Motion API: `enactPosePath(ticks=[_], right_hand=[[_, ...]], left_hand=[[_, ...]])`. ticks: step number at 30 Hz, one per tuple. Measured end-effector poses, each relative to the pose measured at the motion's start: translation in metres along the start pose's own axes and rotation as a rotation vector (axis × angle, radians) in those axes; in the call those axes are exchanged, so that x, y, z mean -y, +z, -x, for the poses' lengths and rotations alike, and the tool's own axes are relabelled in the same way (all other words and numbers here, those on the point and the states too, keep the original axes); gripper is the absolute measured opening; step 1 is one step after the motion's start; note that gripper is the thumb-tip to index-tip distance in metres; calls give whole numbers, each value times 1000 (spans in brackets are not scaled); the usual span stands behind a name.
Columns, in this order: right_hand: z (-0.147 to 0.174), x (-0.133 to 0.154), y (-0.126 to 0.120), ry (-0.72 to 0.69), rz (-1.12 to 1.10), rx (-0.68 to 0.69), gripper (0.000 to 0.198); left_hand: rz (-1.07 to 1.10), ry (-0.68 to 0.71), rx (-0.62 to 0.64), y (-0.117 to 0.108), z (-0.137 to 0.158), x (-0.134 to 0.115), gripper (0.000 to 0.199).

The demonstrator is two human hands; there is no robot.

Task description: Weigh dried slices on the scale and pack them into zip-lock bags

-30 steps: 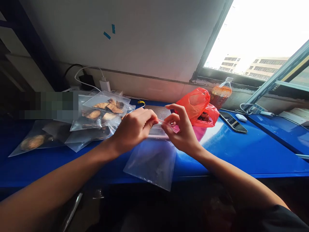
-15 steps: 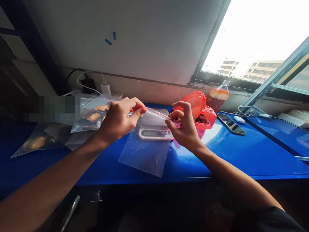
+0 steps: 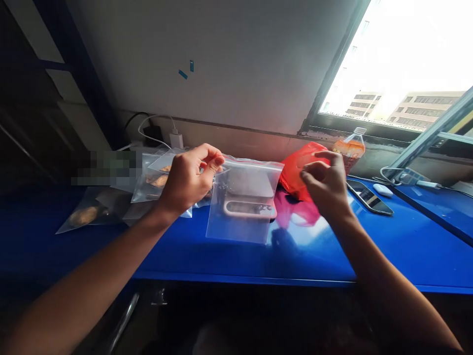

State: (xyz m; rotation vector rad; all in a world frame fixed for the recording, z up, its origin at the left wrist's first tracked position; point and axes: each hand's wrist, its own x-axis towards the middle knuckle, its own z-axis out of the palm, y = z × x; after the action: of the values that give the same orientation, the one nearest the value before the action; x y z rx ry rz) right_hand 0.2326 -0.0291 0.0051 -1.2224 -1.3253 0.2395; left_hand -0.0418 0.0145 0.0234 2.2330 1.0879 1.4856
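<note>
My left hand (image 3: 194, 177) pinches the top left corner of a clear zip-lock bag (image 3: 242, 229), which hangs flat and looks without contents. Through the bag shows a pale kitchen scale (image 3: 249, 207) with a dark display strip, standing on the blue table. My right hand (image 3: 328, 185) is apart from the bag, its fingers loosely bent and a little spread, with nothing visible in them. Behind those fingers is a red plastic bag (image 3: 301, 165); whether they touch it I cannot tell.
Clear bags with brownish dried pieces (image 3: 157, 180) lie at the left, another such bag (image 3: 83, 216) farther left. A drink bottle (image 3: 351, 148), a phone (image 3: 369, 197) and a white earphone case (image 3: 383, 190) are at the right. A white charger (image 3: 176, 139) stands by the wall.
My right hand has let go of the zip-lock bag's top edge and moved right, in front of the red bag. My left hand still holds its corner. The view has shifted slightly.
</note>
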Motion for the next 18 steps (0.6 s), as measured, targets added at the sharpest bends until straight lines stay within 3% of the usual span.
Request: enactPosePath(ticks=[3, 7, 11, 18], right_hand=[[-5, 0, -10, 13, -44, -38, 28], [11, 16, 1, -115, -30, 277, 26], [23, 27, 7, -255, 125, 601, 17], [20, 22, 2, -238, 333, 759, 22]], left_hand=[[101, -62, -5, 6, 3, 0, 12], [215, -37, 235, 20, 17, -12, 17], [218, -48, 282, 22, 27, -20, 18], [-49, 87, 419, 24, 30, -16, 16]])
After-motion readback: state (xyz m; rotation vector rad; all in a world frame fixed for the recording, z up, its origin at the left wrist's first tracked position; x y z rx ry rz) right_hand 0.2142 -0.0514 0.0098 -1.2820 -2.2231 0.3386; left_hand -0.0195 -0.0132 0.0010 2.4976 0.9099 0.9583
